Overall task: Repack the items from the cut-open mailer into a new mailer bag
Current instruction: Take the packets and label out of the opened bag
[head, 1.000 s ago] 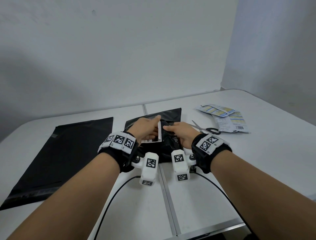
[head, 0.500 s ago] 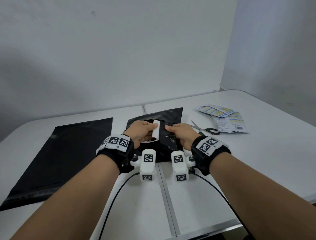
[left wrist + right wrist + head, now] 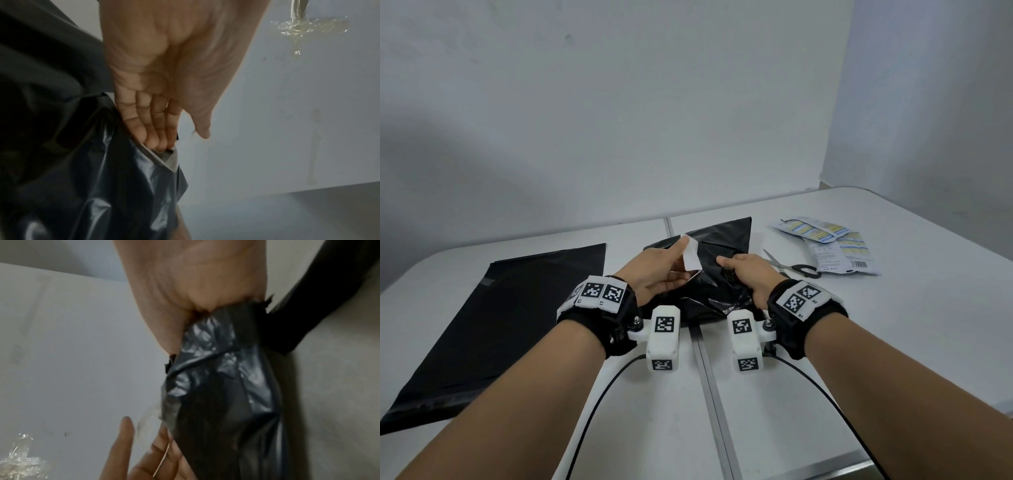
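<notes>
The cut-open black mailer (image 3: pixel 726 240) lies crumpled at the middle of the white table (image 3: pixel 893 342). My right hand (image 3: pixel 726 265) grips a bunched fold of the mailer (image 3: pixel 222 394) from the right; in the right wrist view the plastic disappears into my closed right hand (image 3: pixel 185 288). My left hand (image 3: pixel 683 255) pinches a white slip (image 3: pixel 691 263) that stands up out of the mailer's opening. In the left wrist view my left hand (image 3: pixel 162 142) has its fingertips tucked into the pale-lined opening of the mailer (image 3: pixel 123 186), thumb apart. A flat new black mailer (image 3: pixel 517 308) lies to the left.
Scissors (image 3: pixel 792 269) lie just right of my right hand. Beyond them are two or three printed white packets (image 3: pixel 832 246). A seam (image 3: pixel 709 377) runs down the table's middle. Walls stand close behind and to the right.
My left fingers have straightened and the white slip now stands taller above the opening. The right hand keeps its grip on the mailer.
</notes>
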`<state>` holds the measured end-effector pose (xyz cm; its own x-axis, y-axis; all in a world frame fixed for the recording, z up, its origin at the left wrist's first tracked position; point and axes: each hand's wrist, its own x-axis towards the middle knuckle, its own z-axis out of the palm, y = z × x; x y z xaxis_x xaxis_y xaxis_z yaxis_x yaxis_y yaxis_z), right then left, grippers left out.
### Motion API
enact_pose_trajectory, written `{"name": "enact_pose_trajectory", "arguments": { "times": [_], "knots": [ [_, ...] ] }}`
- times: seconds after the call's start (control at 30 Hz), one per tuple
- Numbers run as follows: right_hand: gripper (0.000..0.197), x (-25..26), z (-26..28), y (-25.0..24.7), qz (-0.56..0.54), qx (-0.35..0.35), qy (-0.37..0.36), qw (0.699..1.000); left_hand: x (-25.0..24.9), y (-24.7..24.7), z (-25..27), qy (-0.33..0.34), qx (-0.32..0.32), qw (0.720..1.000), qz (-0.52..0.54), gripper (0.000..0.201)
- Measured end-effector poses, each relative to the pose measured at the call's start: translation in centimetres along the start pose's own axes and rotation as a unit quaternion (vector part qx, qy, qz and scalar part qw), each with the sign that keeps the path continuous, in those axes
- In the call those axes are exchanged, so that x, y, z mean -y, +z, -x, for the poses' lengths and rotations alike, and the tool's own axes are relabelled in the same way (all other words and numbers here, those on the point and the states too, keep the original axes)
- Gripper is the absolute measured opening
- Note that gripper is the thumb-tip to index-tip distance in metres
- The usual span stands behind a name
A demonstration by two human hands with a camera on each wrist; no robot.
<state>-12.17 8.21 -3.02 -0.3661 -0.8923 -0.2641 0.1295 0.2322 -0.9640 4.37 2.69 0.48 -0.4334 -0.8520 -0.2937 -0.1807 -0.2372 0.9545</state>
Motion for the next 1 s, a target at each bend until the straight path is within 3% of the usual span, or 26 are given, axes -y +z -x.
{"name": "enact_pose_trajectory", "arguments": {
  "times": [0.1,0.23,0.3,0.43,0.6,0.83,1.0],
  "knots": [
    [0.034,-0.1,-0.2,-0.1,-0.021,0.008,0.006,1.000,-0.3,-0.2,0.2,-0.020,0.017,0.998,-0.052,0.047],
    [0.022,0.2,0.0,0.3,-0.035,0.010,0.015,0.999,-0.5,-0.2,0.7,-0.044,0.049,0.989,-0.129,0.016],
    [0.042,0.3,-0.1,0.2,-0.021,0.018,0.033,0.999,-0.4,-0.1,0.7,-0.026,0.037,0.990,-0.137,0.010],
    [0.044,0.8,1.0,0.1,0.025,0.092,0.069,0.993,0.0,0.3,0.2,0.006,0.000,0.991,-0.131,0.014],
    [0.016,0.9,1.3,-0.2,0.054,0.065,0.043,0.995,0.0,0.3,-0.1,0.001,-0.001,0.993,-0.114,0.013],
    [0.012,0.1,1.3,-0.6,0.054,0.063,0.044,0.996,0.3,-0.7,-0.3,-0.042,-0.015,0.997,-0.061,0.010],
    [0.022,0.0,1.4,-1.1,0.053,0.068,0.045,0.995,0.0,-2.3,-0.4,-0.050,-0.018,0.997,-0.062,0.005]
  ]
}}
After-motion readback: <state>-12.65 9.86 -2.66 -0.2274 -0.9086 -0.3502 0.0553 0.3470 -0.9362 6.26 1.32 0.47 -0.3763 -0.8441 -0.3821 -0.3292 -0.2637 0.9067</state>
